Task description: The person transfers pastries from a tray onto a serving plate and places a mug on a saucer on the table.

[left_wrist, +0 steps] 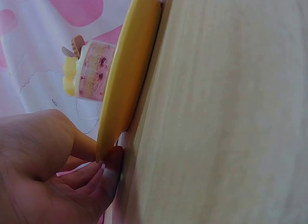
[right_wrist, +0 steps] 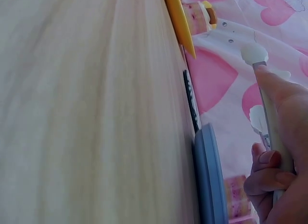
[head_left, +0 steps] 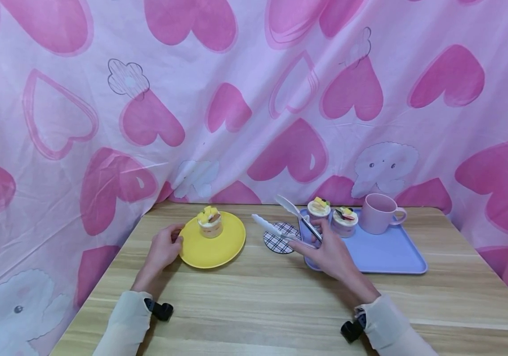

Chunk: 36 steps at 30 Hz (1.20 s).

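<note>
My left hand [head_left: 166,245] pinches the left rim of a yellow plate [head_left: 213,253], thumb above and fingertips under the edge in the left wrist view. A dessert cup [head_left: 210,228] with yellow fruit cubes stands on the plate; its pink layered side [left_wrist: 97,70] shows in the left wrist view. In my right hand [head_left: 330,252] is a pair of tongs [head_left: 309,227] with white tips, gripped with the arms spread and nothing between the tips. The tongs point left, above a plaid coaster [head_left: 279,245] and the left end of a blue tray [head_left: 392,257].
On the tray stand two more dessert cups, one at the back left corner [head_left: 318,207] and one beside it [head_left: 344,222], and a pink mug [head_left: 378,213]. A pink heart-print curtain [head_left: 218,163] hangs behind the wooden table [head_left: 254,306].
</note>
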### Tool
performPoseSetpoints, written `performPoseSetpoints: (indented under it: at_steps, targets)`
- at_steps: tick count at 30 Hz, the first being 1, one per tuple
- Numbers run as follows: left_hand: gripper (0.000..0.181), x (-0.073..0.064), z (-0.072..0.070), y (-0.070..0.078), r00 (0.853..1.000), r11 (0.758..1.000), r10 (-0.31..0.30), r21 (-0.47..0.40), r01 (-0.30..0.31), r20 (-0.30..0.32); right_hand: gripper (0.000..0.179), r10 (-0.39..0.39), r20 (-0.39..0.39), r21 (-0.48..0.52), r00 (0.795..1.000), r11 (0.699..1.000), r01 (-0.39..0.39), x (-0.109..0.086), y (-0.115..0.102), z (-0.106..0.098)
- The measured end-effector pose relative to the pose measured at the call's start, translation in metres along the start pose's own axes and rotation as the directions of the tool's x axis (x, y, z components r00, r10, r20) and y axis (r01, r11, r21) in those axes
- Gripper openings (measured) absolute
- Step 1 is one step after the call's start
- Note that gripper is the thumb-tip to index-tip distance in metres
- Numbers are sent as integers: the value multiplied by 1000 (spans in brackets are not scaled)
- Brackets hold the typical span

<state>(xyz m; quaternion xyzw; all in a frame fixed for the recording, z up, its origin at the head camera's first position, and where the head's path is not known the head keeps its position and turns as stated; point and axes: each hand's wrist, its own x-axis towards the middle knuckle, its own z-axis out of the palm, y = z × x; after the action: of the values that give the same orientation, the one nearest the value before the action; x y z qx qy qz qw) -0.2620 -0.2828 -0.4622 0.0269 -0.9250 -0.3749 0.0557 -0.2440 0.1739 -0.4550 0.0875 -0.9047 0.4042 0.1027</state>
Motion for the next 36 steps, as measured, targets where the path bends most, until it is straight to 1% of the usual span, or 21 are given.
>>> performPoseSetpoints:
  at_steps: [6, 12, 14, 16, 22, 26, 31, 36]
  targets:
    - [45, -1, 0, 0, 1000, 1000, 0, -5, 0, 0, 92, 3, -18, -26, 1000, 1000, -3, -2, 5, -7]
    - [45, -1, 0, 0, 1000, 1000, 4, -8, -4, -6, 70, -55, -72, -60, 996, 997, 50, -2, 12, -13]
    - [45, -1, 0, 0, 1000, 1000, 4, -9, -4, -4, 63, -71, -95, -60, 993, 996, 65, -3, 13, -15]
    - [45, -1, 0, 0, 1000, 1000, 3, -8, -3, 0, 58, -81, -117, -57, 990, 996, 75, -3, 15, -18]
    - [45, -1, 1, 0, 1000, 1000, 3, -13, -3, -5, 55, -70, -130, -58, 989, 996, 63, -4, 18, -24]
    - [44, -1, 1, 0, 1000, 1000, 12, -10, -12, -4, 50, -60, -137, -69, 989, 996, 51, -5, 22, -27]
    - [45, 0, 1, 0, 1000, 1000, 4, -9, -4, 0, 48, -56, -142, -59, 988, 997, 48, -7, 25, -33]
    - [45, 0, 1, 0, 1000, 1000, -3, -10, 3, -4, 45, -64, -166, -67, 984, 996, 54, -10, 27, -38]
